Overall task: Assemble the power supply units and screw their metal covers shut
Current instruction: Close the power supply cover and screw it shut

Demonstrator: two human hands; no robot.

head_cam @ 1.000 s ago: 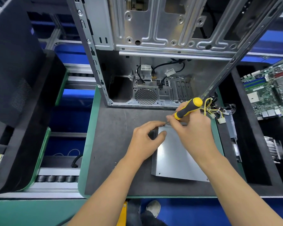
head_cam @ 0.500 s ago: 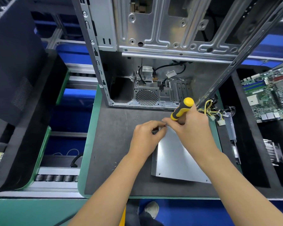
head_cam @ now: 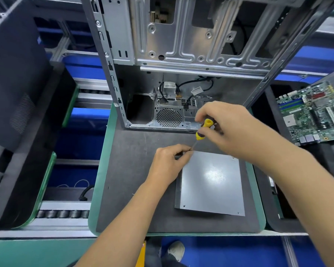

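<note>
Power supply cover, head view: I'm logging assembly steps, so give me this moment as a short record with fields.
workpiece: grey metal cover of the power supply unit, flat on the dark mat
right hand: grips a yellow-handled screwdriver, tilted, tip at the cover's far left corner
left hand: fingertips pinch at that same corner beside the tip; a screw there is too small to confirm
behind: open computer case standing at the mat's far edge
right side: motherboard in a tray
stage: a corner screw apparently being driven

Open computer case (head_cam: 181, 54) upright behind mat; motherboard (head_cam: 312, 112) far right.
</note>
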